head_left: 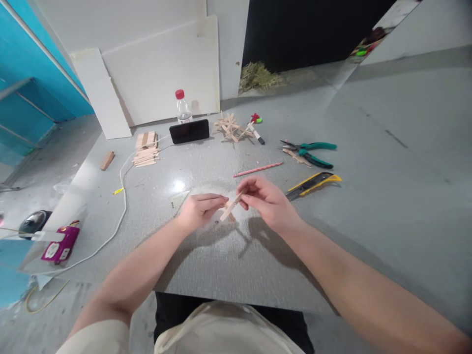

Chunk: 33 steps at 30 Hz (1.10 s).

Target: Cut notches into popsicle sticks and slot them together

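Above the near middle of the grey table, my right hand pinches a flat wooden craft stick that slants down to the left. My left hand is closed in a pinch close beside it, on a second wooden piece that shows partly behind the first. Whether the two pieces are joined, I cannot tell. Right of my right hand lies a yellow and black utility knife. A pink pencil rests just beyond my fingers.
Farther back are stacked craft sticks, a black phone propped before a red-capped bottle, a loose heap of sticks, a marker and green-handled pliers. A white cable runs along the left to a purple power strip.
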Motion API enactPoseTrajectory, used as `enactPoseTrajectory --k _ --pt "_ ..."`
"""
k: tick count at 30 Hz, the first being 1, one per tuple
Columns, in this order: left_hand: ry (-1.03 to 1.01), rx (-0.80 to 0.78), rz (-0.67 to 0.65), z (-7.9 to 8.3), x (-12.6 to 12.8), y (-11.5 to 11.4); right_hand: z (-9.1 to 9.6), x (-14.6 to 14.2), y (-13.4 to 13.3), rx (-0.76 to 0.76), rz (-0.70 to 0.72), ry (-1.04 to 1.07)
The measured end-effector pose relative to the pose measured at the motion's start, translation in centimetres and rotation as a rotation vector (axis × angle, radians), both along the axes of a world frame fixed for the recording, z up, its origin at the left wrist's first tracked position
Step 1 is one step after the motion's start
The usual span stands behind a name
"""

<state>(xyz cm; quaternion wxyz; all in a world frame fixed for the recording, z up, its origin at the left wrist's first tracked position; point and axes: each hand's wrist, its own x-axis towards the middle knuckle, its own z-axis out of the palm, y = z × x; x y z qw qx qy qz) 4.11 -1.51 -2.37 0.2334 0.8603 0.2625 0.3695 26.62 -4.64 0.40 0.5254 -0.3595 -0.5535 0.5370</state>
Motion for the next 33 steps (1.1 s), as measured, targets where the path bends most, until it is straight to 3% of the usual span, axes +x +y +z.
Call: enactPoseTrajectory --k 11,18,24,29,33 --pt "0.012 -0.037 -0.066 -0.1 0.0 -0.2 0.7 0.9 0.0 0.07 0.112 -0.237" --pt "-0.02 -0.118 -0.075 0.2 0.4 -0.4 1.2 1.0 -0.2 0.151 0.123 -0.274" --pt "-0.058 -0.33 -0.167 1.5 0.7 -0.4 0.3 1.0 -0.1 0.191 0.118 -0.158" --pt "-0.112 -0.58 -0.266 1.2 0.8 -0.7 0.1 0.6 -0.4 0.172 0.163 -0.076" --pt "-0.144 -0.71 -0.256 1.0 0.8 -1.0 0.7 0.2 -0.7 0.159 0.159 -0.081"
